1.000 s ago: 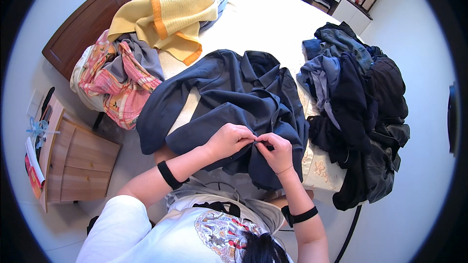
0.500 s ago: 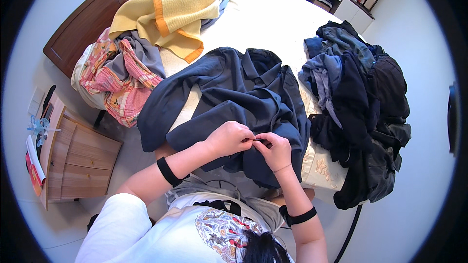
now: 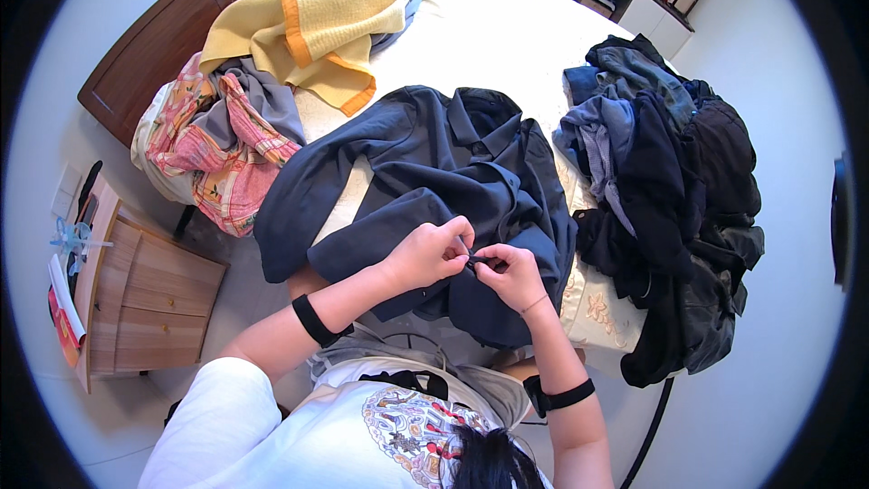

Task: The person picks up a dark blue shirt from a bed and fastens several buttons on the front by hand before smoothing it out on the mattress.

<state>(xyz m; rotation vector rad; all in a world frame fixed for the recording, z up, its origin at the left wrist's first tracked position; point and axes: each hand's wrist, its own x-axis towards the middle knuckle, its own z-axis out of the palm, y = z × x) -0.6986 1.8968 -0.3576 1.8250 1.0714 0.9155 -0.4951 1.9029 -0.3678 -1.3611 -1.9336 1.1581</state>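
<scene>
Compared with the earlier views, little has changed: the dark blue shirt lies in the same spread on the bed, and both hands remain together at its lower front edge, shifted only slightly. This suggests fine work at one spot on the hem or placket is still under way, probably a button or fastening; the detail between the fingertips is too small to confirm. The shirt is the largest item near the hands: it extends away from them toward the headboard, collar at the far end, one sleeve running out to the left of the left hand, and the fabric bunched in soft folds directly beneath both hands. The left hand is closed in a pinch on a fold of the shirt edge. The right hand is likewise closed, thumb and forefinger gripping the same edge, touching the left fingertips. Beyond the right hand, a pile of dark clothes lies just beside the shirt. Beyond the left hand, well apart, lie a pink patterned cloth and a yellow blanket.
</scene>
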